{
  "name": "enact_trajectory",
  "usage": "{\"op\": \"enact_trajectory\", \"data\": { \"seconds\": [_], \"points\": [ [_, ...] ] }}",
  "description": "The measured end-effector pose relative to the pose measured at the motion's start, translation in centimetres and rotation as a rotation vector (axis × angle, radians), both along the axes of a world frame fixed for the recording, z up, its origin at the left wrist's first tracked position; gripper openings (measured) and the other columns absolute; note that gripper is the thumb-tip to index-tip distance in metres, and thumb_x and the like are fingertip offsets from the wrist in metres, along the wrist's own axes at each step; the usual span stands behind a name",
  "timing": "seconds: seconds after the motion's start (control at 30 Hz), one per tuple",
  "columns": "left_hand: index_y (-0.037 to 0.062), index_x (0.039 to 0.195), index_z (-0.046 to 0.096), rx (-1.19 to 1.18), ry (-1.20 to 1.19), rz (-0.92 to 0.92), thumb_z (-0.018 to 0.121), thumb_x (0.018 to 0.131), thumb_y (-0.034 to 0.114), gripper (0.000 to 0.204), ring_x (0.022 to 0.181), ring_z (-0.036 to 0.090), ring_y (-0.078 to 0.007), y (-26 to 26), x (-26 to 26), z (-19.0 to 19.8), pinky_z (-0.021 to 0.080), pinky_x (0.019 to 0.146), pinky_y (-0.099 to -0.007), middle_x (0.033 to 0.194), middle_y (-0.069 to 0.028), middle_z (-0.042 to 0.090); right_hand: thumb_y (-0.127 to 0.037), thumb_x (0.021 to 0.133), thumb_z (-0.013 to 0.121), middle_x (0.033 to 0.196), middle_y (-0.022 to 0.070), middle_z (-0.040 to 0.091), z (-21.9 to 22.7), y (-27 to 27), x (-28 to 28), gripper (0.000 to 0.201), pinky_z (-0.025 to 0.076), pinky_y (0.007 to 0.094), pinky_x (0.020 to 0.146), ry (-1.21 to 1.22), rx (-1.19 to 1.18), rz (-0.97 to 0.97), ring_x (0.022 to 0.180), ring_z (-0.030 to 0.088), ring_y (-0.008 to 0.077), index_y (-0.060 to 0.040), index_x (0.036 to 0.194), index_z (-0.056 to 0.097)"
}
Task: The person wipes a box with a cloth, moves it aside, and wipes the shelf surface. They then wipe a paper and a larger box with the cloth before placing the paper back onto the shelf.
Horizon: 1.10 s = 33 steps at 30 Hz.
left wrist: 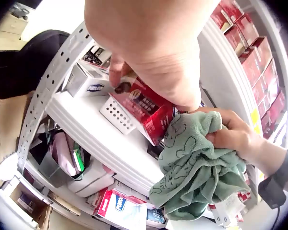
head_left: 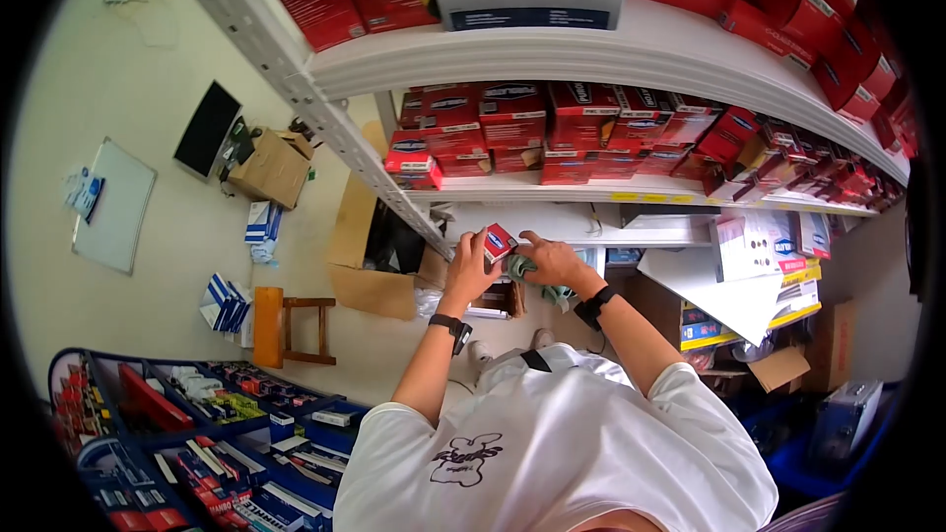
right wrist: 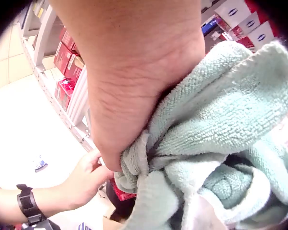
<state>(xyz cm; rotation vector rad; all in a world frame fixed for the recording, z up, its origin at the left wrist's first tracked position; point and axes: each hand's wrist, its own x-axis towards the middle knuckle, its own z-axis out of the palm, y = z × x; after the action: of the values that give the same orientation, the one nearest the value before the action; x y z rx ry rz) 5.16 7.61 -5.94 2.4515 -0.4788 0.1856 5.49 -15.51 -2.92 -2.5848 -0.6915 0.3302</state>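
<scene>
A person in a white T-shirt is standing at metal shelving, seen from a head camera looking down at raised arms. At the centre of the head view, the left hand (head_left: pixel 471 271) is gripping a small red carton (head_left: pixel 499 240), fingers curled round its near end. The right hand (head_left: pixel 550 258) is just to the right of it, bunching a pale green cloth (head_left: pixel 522 267) in a closed grip.

The key relation: the carton is lying between the two hands, directly above the cloth, with the cloth touching or almost touching its right side. In the left wrist view the carton (left wrist: pixel 149 108) is showing as an oblong cardboard box, its long axis tilting from upper left down to lower right of the frame, one corner pointing at the cloth (left wrist: pixel 194 163). The left hand is the nearer one, since it is already holding the box; the right hand (left wrist: pixel 230 134) is holding only the cloth.

The carton is glossy printed card, red with white lettering and sharp edges. The cloth (right wrist: pixel 216 143) is soft looped terry, crumpled into folds, hanging below the fist. The shelf (left wrist: pixel 86 129) under the hands is smooth white board on a perforated grey upright (left wrist: pixel 43 96). Rows of similar red boxes (head_left: pixel 552 128) are filling the shelves in the upper half of the head view.
</scene>
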Motion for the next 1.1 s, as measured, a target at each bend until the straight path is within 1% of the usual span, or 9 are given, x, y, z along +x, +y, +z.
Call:
{"op": "enact_trajectory", "data": {
  "seconds": [0.07,0.13,0.2,0.4,0.5,0.6,0.83,1.07,1.1],
  "points": [
    [0.0057,0.142,0.045,-0.026,-0.036,0.042,0.077,0.080,0.022,0.072,0.113,0.056,-0.0414,1.7,-0.6,0.4,0.052,0.094,-0.0487,0.130,-0.0206,0.045,-0.028,0.076,0.069,0.144,0.0137,0.052,-0.1,1.2,0.4,0.054,0.056,0.0490,0.088,-0.025,0.051,0.074,0.099,0.068,0.0401,-0.0128,0.128,0.064],
    [0.0064,0.142,0.045,-0.037,-0.173,0.078,0.076,0.080,0.021,0.071,0.113,0.056,-0.0421,3.5,-1.0,1.1,0.053,0.092,-0.0485,0.134,-0.0214,0.044,-0.027,0.076,0.069,0.145,0.0143,0.051,0.6,2.7,0.8,0.054,0.057,0.0488,0.088,-0.040,0.147,0.158,0.099,0.068,0.0398,-0.0119,0.128,0.064],
    [0.0084,0.140,0.047,-0.086,-0.225,0.067,0.074,0.081,0.020,0.066,0.119,0.054,-0.0442,5.1,-0.9,1.6,0.052,0.096,-0.0497,0.139,-0.0231,0.042,-0.027,0.075,0.068,0.146,0.0142,0.050,2.0,3.9,0.8,0.055,0.057,0.0486,0.087,-0.075,0.160,0.196,0.099,0.068,0.0396,-0.0111,0.128,0.062],
    [0.0077,0.137,0.047,-0.113,-0.496,0.087,0.078,0.079,0.021,0.067,0.120,0.054,-0.0445,7.8,-0.1,4.4,0.054,0.095,-0.0491,0.141,-0.0247,0.041,-0.028,0.077,0.069,0.151,0.0146,0.044,4.7,6.8,0.4,0.058,0.058,0.0464,0.080,-0.301,0.268,0.172,0.105,0.068,0.0370,-0.0123,0.132,0.058],
    [0.0080,0.134,0.047,-0.107,-0.663,0.057,0.082,0.076,0.020,0.069,0.118,0.056,-0.0447,8.2,0.1,6.9,0.058,0.087,-0.0473,0.139,-0.0257,0.041,-0.030,0.077,0.068,0.151,0.0152,0.044,5.3,7.6,0.6,0.060,0.058,0.0460,0.078,-0.377,0.285,0.172,0.106,0.067,0.0370,-0.0132,0.134,0.057],
    [0.0071,0.136,0.045,-0.154,-0.692,0.033,0.084,0.076,0.018,0.072,0.121,0.053,-0.0458,8.9,0.4,8.0,0.056,0.094,-0.0494,0.141,-0.0277,0.040,-0.031,0.077,0.068,0.149,0.0154,0.045,6.5,8.2,0.7,0.060,0.058,0.0459,0.077,-0.438,0.322,0.164,0.106,0.067,0.0368,-0.0140,0.133,0.056],
    [0.0079,0.136,0.046,-0.229,-0.808,-0.016,0.086,0.074,0.012,0.074,0.122,0.054,-0.0433,9.1,1.4,11.3,0.058,0.093,-0.0474,0.141,-0.0252,0.038,-0.034,0.076,0.070,0.144,0.0175,0.047,8.3,9.3,1.3,0.061,0.058,0.0464,0.075,-0.652,0.389,0.111,0.105,0.065,0.0383,-0.0167,0.133,0.056],
    [0.0104,0.136,0.046,-0.270,-0.892,0.003,0.088,0.073,0.008,0.076,0.119,0.056,-0.0419,8.2,3.2,14.4,0.058,0.093,-0.0462,0.141,-0.0240,0.037,-0.028,0.073,0.072,0.141,0.0165,0.049,10.3,9.9,1.9,0.072,0.058,0.0461,0.075,-0.664,0.360,0.014,0.104,0.065,0.0369,-0.0198,0.141,0.052],
    [0.0111,0.137,0.046,-0.256,-0.886,0.054,0.089,0.072,0.009,0.078,0.119,0.056,-0.0403,8.0,3.4,14.9,0.059,0.091,-0.0444,0.141,-0.0233,0.037,-0.027,0.073,0.072,0.140,0.0157,0.050,10.9,10.1,2.0,0.074,0.058,0.0457,0.075,-0.643,0.345,0.003,0.103,0.065,0.0362,-0.0200,0.143,0.051]
  ]
}}
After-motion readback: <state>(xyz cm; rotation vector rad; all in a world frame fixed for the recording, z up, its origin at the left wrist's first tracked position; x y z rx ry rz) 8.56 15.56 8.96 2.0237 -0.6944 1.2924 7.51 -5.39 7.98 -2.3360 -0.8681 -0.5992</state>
